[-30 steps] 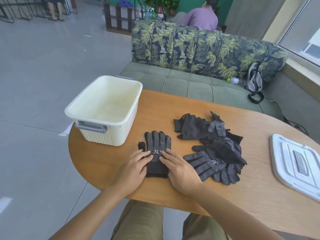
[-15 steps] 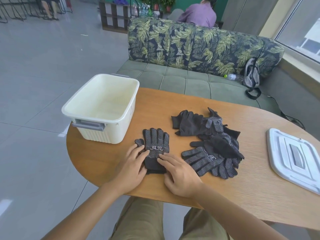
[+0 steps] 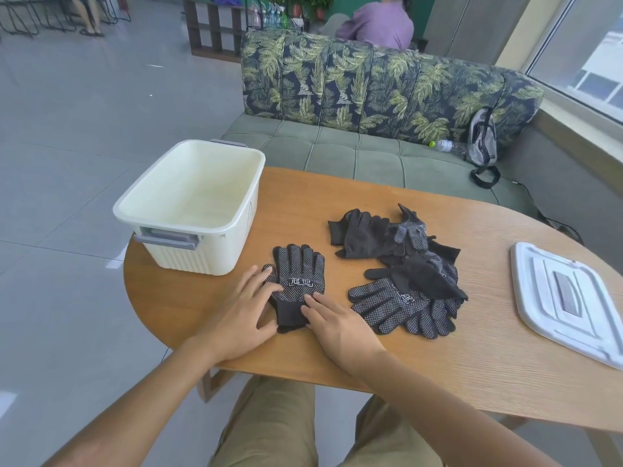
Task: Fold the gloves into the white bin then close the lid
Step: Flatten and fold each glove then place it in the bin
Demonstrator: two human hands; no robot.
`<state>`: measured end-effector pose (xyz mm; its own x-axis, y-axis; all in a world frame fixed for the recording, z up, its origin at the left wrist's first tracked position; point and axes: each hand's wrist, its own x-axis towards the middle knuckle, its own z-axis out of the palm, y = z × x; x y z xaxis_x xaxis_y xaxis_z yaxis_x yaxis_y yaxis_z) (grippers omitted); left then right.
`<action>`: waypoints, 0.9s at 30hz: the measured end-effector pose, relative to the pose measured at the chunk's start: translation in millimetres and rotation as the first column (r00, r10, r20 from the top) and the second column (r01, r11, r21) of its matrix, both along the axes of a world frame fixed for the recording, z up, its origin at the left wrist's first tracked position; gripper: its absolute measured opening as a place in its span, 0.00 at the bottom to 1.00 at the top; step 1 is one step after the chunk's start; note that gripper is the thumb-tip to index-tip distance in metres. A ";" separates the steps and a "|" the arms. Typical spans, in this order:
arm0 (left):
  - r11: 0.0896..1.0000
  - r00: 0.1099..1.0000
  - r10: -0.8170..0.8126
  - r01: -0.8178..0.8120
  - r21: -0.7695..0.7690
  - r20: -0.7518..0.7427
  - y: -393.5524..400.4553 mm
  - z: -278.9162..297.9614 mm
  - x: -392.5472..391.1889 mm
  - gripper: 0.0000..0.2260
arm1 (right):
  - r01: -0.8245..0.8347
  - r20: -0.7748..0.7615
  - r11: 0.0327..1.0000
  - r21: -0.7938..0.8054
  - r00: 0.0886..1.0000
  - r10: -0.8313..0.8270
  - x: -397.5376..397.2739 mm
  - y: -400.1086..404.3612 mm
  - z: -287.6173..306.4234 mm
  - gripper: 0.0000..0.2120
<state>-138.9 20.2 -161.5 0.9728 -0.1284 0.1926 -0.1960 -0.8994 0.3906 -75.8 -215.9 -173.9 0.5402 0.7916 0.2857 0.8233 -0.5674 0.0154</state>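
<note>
A black dotted glove (image 3: 296, 274) lies flat on the wooden table (image 3: 472, 358), fingers pointing away from me. My left hand (image 3: 241, 310) lies flat along the glove's left side, with fingertips on its thumb and palm. My right hand (image 3: 337, 326) presses straight fingers on the cuff from the right. A pile of several more black gloves (image 3: 401, 267) sits to the right. The empty white bin (image 3: 188, 203) stands at the table's left end. Its white lid (image 3: 569, 298) lies flat at the far right.
A leaf-patterned sofa (image 3: 371, 96) stands behind the table, with a grey bag (image 3: 482, 136) and a plastic bottle (image 3: 445, 145) on its seat. A person in purple sits beyond the sofa. Grey tiled floor spreads to the left. My knees are below the table's near edge.
Both hands have slid a little toward me along the glove, from its palm to its cuff. The glove, pile, bin and lid have not moved; the camera shifted slightly.
</note>
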 end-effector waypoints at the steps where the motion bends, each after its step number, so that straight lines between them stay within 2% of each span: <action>1: 1.000 1.000 -0.005 0.005 -0.002 0.020 -1.1 -0.1 -1.0 0.25 | -0.005 0.021 1.000 -0.008 1.000 0.005 1.3 0.3 -1.9 0.14; 4: 0.997 0.994 -0.059 0.063 -0.048 0.094 -7.4 -1.6 -5.6 0.23 | 0.022 0.009 0.999 0.041 1.000 -0.022 1.0 2.4 0.2 0.14; 7: 0.987 0.991 -0.083 0.096 -0.125 0.107 -15.4 -4.6 -11.7 0.22 | 0.101 -0.061 0.988 0.119 0.994 -0.094 -5.2 6.3 12.3 0.16; 10: 0.986 0.992 -0.071 0.085 -0.141 0.101 -20.1 -6.8 -15.7 0.22 | 0.142 -0.124 0.977 0.159 0.985 -0.123 -11.8 7.3 18.9 0.12; 12: 0.988 0.992 -0.046 0.062 -0.142 0.118 -22.4 -8.0 -15.0 0.20 | 0.150 -0.189 0.972 0.180 0.975 -0.116 -15.9 5.3 22.6 0.13; 16: 0.983 0.987 0.036 -0.007 -0.181 0.156 -28.2 -7.6 -11.7 0.12 | 0.034 -0.246 0.994 0.107 0.969 -0.006 -19.0 -5.0 29.2 0.24; 18: 0.970 0.985 0.085 -0.048 -0.240 0.147 -30.0 -5.6 -10.9 0.11 | 0.028 -0.268 0.995 0.092 0.963 -0.002 -16.4 -8.1 30.3 0.28; 22: 0.933 0.984 0.136 -0.089 -0.348 0.114 -32.0 -4.2 -7.7 0.12 | 0.179 -0.391 0.965 0.190 0.915 -0.093 -10.0 -1.5 30.9 0.21; 25: 0.923 0.974 0.193 -0.141 -0.358 0.116 -30.9 -7.2 -4.6 0.13 | 0.302 -0.423 0.911 0.280 0.891 -0.165 -7.0 8.1 33.3 0.10; 27: 0.908 0.971 0.229 -0.187 -0.374 0.070 -29.3 -7.2 -1.8 0.15 | 0.385 -0.491 0.872 0.303 0.847 -0.203 -5.1 13.7 36.0 0.08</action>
